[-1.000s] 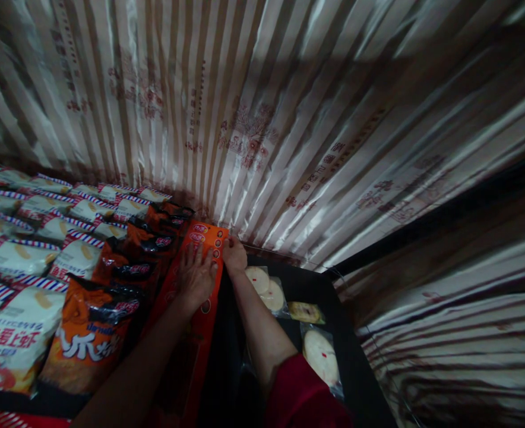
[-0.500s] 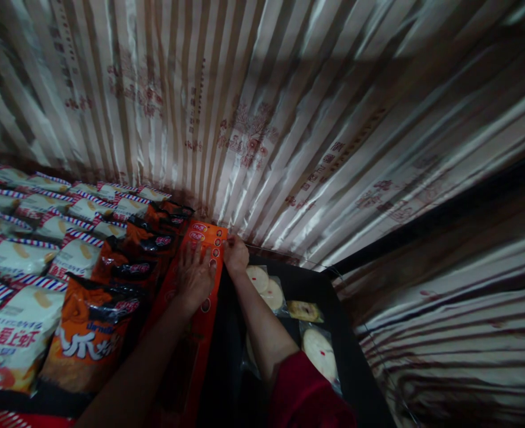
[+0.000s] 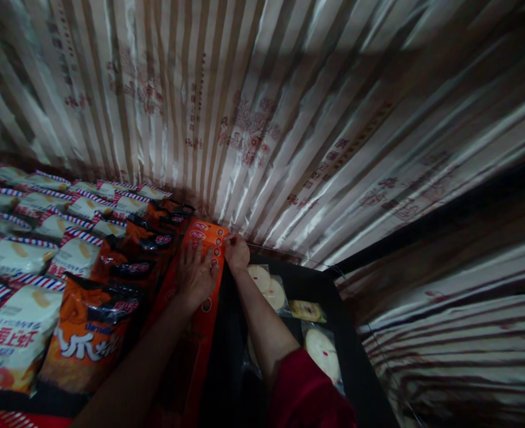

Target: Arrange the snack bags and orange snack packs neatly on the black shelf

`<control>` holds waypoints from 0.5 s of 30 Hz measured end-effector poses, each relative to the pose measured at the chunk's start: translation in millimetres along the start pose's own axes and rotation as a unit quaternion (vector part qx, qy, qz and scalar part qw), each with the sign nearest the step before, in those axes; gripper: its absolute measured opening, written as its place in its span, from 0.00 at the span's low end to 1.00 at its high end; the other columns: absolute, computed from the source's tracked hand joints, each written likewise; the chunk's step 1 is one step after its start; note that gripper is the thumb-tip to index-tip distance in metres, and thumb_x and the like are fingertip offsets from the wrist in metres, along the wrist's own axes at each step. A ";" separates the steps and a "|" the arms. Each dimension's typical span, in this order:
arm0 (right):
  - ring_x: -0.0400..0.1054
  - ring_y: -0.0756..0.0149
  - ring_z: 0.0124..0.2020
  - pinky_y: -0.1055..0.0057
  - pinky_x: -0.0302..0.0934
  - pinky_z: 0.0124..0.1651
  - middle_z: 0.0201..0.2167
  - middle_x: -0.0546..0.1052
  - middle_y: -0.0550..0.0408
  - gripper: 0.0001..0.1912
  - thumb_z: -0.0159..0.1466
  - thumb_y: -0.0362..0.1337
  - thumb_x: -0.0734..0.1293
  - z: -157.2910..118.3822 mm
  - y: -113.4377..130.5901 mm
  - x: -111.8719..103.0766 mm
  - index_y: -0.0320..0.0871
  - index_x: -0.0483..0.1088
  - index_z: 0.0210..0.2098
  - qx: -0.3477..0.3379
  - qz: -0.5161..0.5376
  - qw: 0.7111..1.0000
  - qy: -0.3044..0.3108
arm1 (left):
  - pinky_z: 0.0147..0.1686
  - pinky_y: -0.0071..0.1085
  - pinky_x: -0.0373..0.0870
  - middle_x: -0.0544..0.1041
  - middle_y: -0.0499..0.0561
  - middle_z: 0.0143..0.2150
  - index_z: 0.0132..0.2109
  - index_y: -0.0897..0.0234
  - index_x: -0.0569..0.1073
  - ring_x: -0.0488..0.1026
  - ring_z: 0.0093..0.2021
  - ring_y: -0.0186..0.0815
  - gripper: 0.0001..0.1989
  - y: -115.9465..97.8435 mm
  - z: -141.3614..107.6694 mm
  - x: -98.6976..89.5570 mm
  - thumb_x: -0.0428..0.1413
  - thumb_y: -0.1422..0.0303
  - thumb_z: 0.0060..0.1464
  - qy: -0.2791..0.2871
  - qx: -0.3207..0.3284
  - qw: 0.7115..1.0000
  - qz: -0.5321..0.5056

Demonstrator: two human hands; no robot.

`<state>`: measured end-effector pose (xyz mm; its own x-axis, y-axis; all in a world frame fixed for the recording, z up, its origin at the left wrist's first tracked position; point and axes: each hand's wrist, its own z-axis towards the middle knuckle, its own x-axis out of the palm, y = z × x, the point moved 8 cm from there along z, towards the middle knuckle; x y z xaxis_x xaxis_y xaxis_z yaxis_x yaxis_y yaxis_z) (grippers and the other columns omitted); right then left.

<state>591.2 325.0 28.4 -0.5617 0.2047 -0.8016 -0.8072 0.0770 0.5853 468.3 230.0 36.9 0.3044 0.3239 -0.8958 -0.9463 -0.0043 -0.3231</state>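
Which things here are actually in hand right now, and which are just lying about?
In hand:
- orange divider strip, flat under the left hand
- right hand, pinching at the strip's top corner

Lying about:
- orange snack bags
- white striped snack bags
- clear-wrapped round cakes on the black shelf
- striped satin curtain

L hand (image 3: 196,274) flat, splayed; R hand (image 3: 236,253) pinching.
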 end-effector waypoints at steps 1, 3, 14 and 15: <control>0.70 0.68 0.34 0.74 0.60 0.38 0.36 0.76 0.55 0.08 0.62 0.39 0.61 0.1 -0.1 -0.1 0.45 0.71 0.36 0.005 -0.003 1.000 0.000 | 0.62 0.50 0.45 0.61 0.56 0.63 0.59 0.61 0.66 0.48 0.66 0.51 0.23 0.0 0.0 0.1 0.43 0.60 0.59 -0.001 0.000 1.000 0.000; 0.70 0.66 0.35 0.72 0.60 0.38 0.37 0.76 0.54 0.09 0.62 0.40 0.61 -0.2 -0.5 -0.7 0.46 0.71 0.37 0.015 -0.013 1.000 -0.001 | 0.62 0.50 0.45 0.61 0.56 0.63 0.59 0.62 0.66 0.48 0.66 0.51 0.24 0.1 -0.3 0.3 0.43 0.60 0.59 -0.004 0.001 1.000 0.000; 0.69 0.66 0.33 0.72 0.60 0.36 0.37 0.75 0.55 0.10 0.62 0.41 0.60 -2.7 -0.8 1.8 0.47 0.71 0.37 0.026 -0.024 0.999 -0.008 | 0.62 0.50 0.42 0.60 0.54 0.64 0.61 0.58 0.62 0.47 0.66 0.50 0.25 -8.7 -10.8 -4.8 0.46 0.60 0.58 0.037 -0.006 0.999 0.000; 0.68 0.67 0.33 0.72 0.60 0.35 0.36 0.75 0.55 0.10 0.62 0.41 0.60 -2.9 -1.2 1.8 0.47 0.71 0.36 0.027 -0.019 0.999 -0.006 | 0.62 0.50 0.41 0.60 0.54 0.64 0.62 0.58 0.62 0.47 0.66 0.50 0.25 -10.6 -12.5 -5.9 0.46 0.59 0.58 0.043 -0.003 0.999 0.001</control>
<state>590.6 322.5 25.9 -0.5276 0.2130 -0.8224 -0.8169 0.1385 0.5599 477.8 216.3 41.8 0.3114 0.2409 -0.9192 -0.9463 -0.0100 -0.3232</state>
